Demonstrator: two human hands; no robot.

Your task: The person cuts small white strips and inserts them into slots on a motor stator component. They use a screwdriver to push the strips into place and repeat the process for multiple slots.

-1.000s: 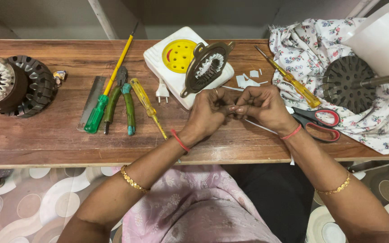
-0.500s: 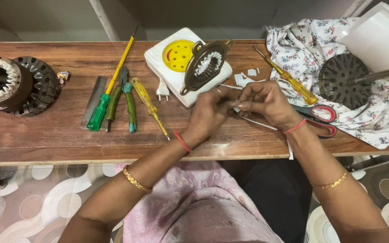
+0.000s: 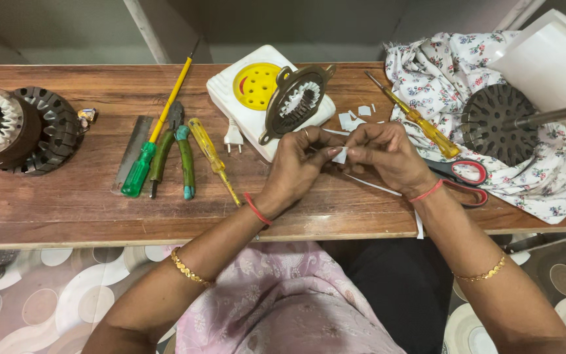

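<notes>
— Across the whole width of the frame, what carries everything?

— One long wooden counter (image 3: pixel 67 210). At the upper right a flowered cloth (image 3: pixel 545 177) lies on it, with a white box (image 3: pixel 551 59) at the corner and a dark round slotted rotor on a metal shaft (image 3: pixel 499 124) resting on the cloth.

— And the far left?

— A round motor stator with pale windings (image 3: pixel 14 131). Near the upper middle sits a white square casing with a yellow disc (image 3: pixel 253 88), and a dark metal ring part (image 3: pixel 296 101) leans on it.

— Tools?

— Left of centre, 1 long yellow-shafted screwdriver with a green handle (image 3: pixel 142 167), green-handled pliers (image 3: pixel 181 157), and a yellow tester screwdriver (image 3: pixel 211 154). Another yellow-handled screwdriver (image 3: pixel 427 128) lies at the cloth's edge, with red-handled scissors (image 3: pixel 463 177) just below it.

— The hands?

— Both meet at the centre, above the counter. The left hand (image 3: pixel 299 164) and the right hand (image 3: pixel 388 157) each pinch 1 small white paper piece (image 3: pixel 340 156) between thumb and fingertips, so both are closed on it.

— Smaller bits?

— A white 2-pin plug (image 3: pixel 233 136) beside the casing, and white paper scraps (image 3: pixel 355 117) just above the hands.
</notes>
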